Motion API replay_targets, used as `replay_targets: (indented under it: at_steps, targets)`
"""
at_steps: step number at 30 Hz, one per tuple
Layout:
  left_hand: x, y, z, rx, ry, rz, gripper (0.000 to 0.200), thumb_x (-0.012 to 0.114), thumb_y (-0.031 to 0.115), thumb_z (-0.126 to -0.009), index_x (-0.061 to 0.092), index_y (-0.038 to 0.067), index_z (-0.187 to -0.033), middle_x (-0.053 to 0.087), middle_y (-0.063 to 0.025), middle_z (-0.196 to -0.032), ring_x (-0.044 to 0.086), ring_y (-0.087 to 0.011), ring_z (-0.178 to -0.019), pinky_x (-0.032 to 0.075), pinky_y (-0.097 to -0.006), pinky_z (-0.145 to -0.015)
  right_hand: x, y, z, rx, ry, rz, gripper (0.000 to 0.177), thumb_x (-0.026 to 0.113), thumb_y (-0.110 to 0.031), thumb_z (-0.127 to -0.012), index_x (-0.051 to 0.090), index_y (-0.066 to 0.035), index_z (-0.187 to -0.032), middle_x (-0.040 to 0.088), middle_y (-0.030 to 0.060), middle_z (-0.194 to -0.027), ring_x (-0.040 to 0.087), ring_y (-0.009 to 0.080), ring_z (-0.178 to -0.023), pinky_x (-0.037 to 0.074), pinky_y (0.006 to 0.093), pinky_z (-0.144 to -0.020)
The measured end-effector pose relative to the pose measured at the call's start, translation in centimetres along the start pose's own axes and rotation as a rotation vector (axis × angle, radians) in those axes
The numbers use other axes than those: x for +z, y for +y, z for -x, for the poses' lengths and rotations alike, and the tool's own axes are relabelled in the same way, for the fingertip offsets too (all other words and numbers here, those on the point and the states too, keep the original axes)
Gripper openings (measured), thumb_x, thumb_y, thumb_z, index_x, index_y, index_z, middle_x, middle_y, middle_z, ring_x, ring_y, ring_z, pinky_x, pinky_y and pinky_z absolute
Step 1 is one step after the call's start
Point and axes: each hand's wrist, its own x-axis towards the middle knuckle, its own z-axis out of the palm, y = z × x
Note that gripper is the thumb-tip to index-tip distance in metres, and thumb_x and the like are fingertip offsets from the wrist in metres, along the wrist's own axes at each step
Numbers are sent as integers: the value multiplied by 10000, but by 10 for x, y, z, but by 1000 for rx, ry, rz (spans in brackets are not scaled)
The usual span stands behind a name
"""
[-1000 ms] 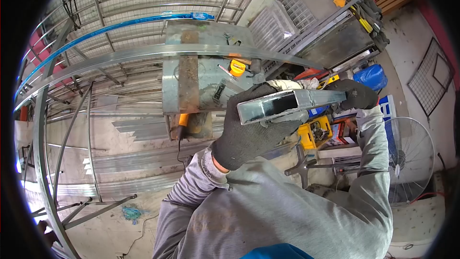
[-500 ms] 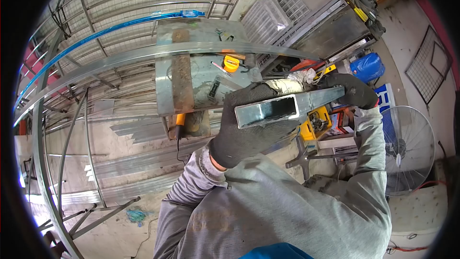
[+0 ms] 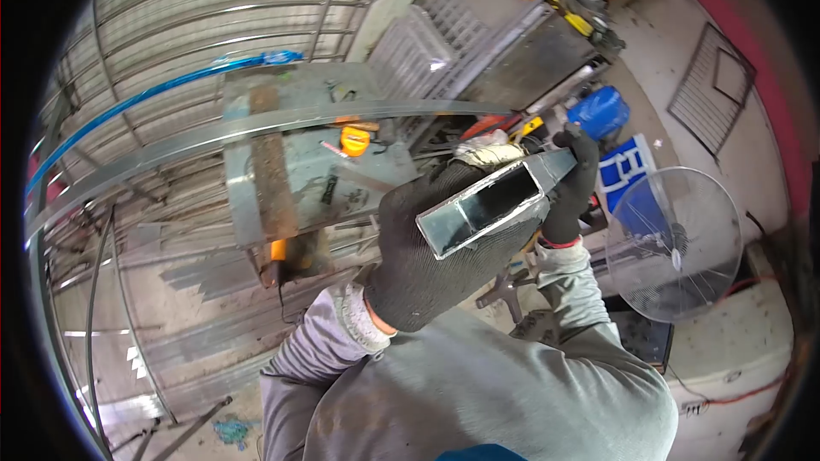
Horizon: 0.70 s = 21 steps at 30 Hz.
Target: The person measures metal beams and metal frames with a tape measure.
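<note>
A short rectangular metal tube (image 3: 446, 229), grey and hollow, is held up in front of my chest with its open end towards the camera. My left hand (image 3: 423, 269), in a dark knitted glove, is closed around the tube from beneath and behind. At the tube's far end, my right hand (image 3: 574, 183), gloved as well, has its fingers closed on the metal. The palm sides of both hands are mostly hidden. Behind the tube lies a crumpled whitish bundle (image 3: 487, 152).
A metal worktable (image 3: 329, 166) stands ahead, with a yellow tape measure (image 3: 354, 141) on it. A long metal bar (image 3: 205, 131) crosses above the table. On the right are a fan (image 3: 675, 248) and a blue bag (image 3: 600, 111). Metal profiles (image 3: 205, 341) lie on the floor at left.
My view has turned and shifted, so the worktable sits further left. The tube is tilted more, and my right hand has come closer to my left. Both hands still hold the tube.
</note>
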Motion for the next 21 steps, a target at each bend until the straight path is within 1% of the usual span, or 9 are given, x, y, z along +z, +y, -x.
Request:
replay_targets:
  at_steps: [2,5,6,8,10,12,13,16,21]
  targets:
    - [13,11,-9,219,-60,-335,431,874,108,-872,730,5,-1265,773,-135,-1202,767,-264,-1044,617,-363,-896,-6,3,-5,107,20,-115,739,939,-106,-752,587,-8,-1394,598,108,-1288,618,243,-1144,523,380,-1002]
    - [30,21,-22,592,-126,-824,415,865,164,-877,740,38,-1252,762,-147,-1203,771,-333,-1027,616,-388,-866,-17,13,-13,62,55,-199,778,985,-112,-723,572,-19,-1375,597,99,-1286,635,223,-1128,545,364,-985]
    - [36,20,-24,612,-145,-807,415,865,164,-877,740,38,-1252,762,-147,-1203,771,-333,-1027,616,-388,-866,-22,19,-17,59,53,-249,772,991,-133,-732,569,-25,-1369,598,100,-1282,639,224,-1126,549,368,-982]
    - [49,17,-23,399,-117,-792,461,849,219,-883,718,50,-1292,756,-145,-1210,762,-339,-1022,615,-390,-845,-27,19,-21,77,114,-327,747,990,-165,-747,559,-36,-1344,605,105,-1288,646,229,-1122,560,381,-969]
    - [56,22,-28,491,-195,-817,468,860,180,-884,710,24,-1299,760,-147,-1212,763,-310,-1041,613,-380,-871,-47,5,-27,13,50,-56,745,988,-189,-756,554,-30,-1340,607,111,-1292,648,234,-1122,559,382,-970]
    - [62,26,-34,654,-304,-886,486,882,103,-885,695,-27,-1314,769,-151,-1215,764,-253,-1080,611,-362,-921,-52,6,-25,22,140,-155,744,986,-187,-731,565,-29,-1323,611,120,-1285,652,246,-1118,558,390,-971]
    - [66,27,-41,794,-318,-931,499,907,139,-869,707,-23,-1297,776,-157,-1165,775,-284,-1023,612,-384,-898,-59,9,-24,69,156,-222,685,940,-195,-770,570,-31,-1322,613,117,-1285,652,245,-1122,556,389,-980]
    - [77,24,-45,879,-332,-989,502,924,146,-843,722,-18,-1272,777,-166,-1143,781,-300,-992,614,-402,-890,-79,20,-24,203,209,-434,515,804,-217,-887,586,-39,-1318,619,110,-1284,653,241,-1133,551,386,-1005]
    - [91,24,-42,835,-338,-999,494,924,162,-834,735,-7,-1258,779,-160,-1135,781,-302,-974,618,-409,-875,-90,33,-29,430,249,-847,308,576,-254,-1083,612,-51,-1312,630,97,-1283,654,235,-1151,543,381,-1047]
